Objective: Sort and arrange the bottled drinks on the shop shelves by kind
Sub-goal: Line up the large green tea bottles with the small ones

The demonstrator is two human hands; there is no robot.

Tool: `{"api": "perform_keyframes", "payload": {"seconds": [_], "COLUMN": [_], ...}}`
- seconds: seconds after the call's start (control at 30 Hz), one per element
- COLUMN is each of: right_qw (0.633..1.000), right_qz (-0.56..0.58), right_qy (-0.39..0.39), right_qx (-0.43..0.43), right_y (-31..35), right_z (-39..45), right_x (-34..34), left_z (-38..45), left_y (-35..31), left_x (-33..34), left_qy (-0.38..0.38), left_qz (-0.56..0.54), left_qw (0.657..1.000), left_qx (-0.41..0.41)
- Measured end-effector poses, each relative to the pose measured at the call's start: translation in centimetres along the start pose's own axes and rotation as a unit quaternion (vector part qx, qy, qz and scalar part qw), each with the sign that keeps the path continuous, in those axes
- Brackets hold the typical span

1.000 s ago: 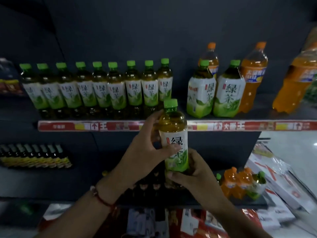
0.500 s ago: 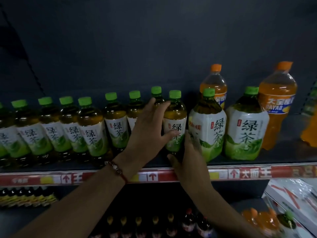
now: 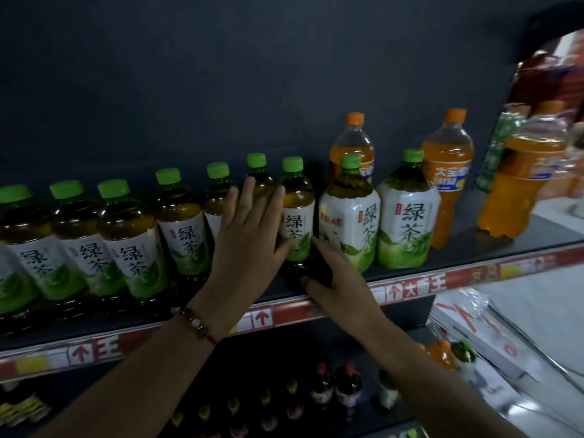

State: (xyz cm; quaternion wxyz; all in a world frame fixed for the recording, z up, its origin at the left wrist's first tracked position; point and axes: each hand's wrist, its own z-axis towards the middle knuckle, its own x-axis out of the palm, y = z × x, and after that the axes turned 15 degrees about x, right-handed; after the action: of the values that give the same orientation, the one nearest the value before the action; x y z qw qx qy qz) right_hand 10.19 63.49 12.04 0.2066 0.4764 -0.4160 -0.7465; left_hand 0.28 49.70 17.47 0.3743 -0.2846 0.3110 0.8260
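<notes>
**Green caps, clear plastic, a crowded ledge**

Clear ribbed plastic filled with amber tea, topped by a bright green screw cap: the small green-tea bottle upright on the upper shelf, at the right end of the row of small green-tea bottles. White glossy label with dark characters and a leaf-green base. Touching or nearly touching the neighbour on its left; just beside the first large green-tea bottle on its right, broad-shouldered and squarish.

Left hand flat and spread, fingers straight, palm against the small bottles, thumb tip on the label; nothing gripped. Beaded bracelet on that wrist. Right hand low at the bottle's dark base, fingers extended and loose; whether closed around the base cannot be told.

Second large green-tea bottle next along, then tall orange soda bottles, smooth and tapered, orange-capped. Bare dark shelf surface between the sodas on the right. Red-and-white price strip along the front edge. Dark small bottles on the shelf below.
</notes>
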Motion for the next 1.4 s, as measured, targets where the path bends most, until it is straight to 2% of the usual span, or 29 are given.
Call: {"api": "perform_keyframes", "payload": {"seconds": [0.13, 0.23, 0.37, 0.53, 0.6, 0.77, 0.83, 0.93, 1.0, 1.17, 1.3, 1.4], "right_qw": [0.999, 0.993, 0.95, 0.913, 0.901, 0.904, 0.91, 0.909, 0.903, 0.896, 0.895, 0.897], "right_qz": [0.002, -0.101, -0.305, -0.357, -0.356, -0.313, -0.311, -0.335, -0.348, -0.373, -0.394, -0.388], "right_qy": [-0.033, -0.059, 0.0, 0.092, 0.126, 0.162, 0.168, 0.173, 0.181, 0.18, 0.164, 0.172], "right_qx": [0.007, 0.011, 0.06, 0.176, 0.213, 0.24, 0.218, 0.179, 0.176, 0.163, 0.128, 0.12], "right_y": [-0.7, -3.6, -9.4, -17.9, -21.8, -32.3, -36.4, -41.4, -44.2, -49.3, -49.5, -49.2], "right_z": [-3.7, -8.3, -13.9, -17.5, -17.4, -13.0, -10.3, -5.9, -3.6, -0.6, -0.6, -2.4], "right_x": [-1.5, -1.5, -1.0, -1.5, -2.0, -1.6, -0.7, 1.1, 2.2, 4.3, 3.9, 1.6], "left_z": [-3.0, -7.6, -14.8, -20.3, -20.7, -19.5, -18.7, -18.6, -19.5, -20.9, -19.9, -19.4], "left_y": [-2.3, -6.1, -12.5, -19.6, -22.0, -27.5, -28.9, -30.1, -30.5, -31.9, -32.8, -33.8], "left_x": [-0.9, -0.9, 1.7, 6.5, 9.0, 20.1, 25.0, 31.2, 33.9, 36.0, 36.0, 34.4], "left_qy": [-0.025, -0.028, 0.096, 0.286, 0.322, 0.308, 0.312, 0.292, 0.318, 0.331, 0.336, 0.332], "left_qz": [-0.077, -0.16, -0.248, -0.291, -0.279, -0.252, -0.252, -0.2, -0.171, -0.156, -0.148, -0.187], "left_qw": [0.997, 0.986, 0.964, 0.912, 0.903, 0.914, 0.911, 0.933, 0.93, 0.926, 0.923, 0.915], "left_qx": [0.02, 0.03, 0.014, -0.037, -0.047, -0.076, -0.097, -0.065, -0.063, -0.089, -0.114, -0.135]}}
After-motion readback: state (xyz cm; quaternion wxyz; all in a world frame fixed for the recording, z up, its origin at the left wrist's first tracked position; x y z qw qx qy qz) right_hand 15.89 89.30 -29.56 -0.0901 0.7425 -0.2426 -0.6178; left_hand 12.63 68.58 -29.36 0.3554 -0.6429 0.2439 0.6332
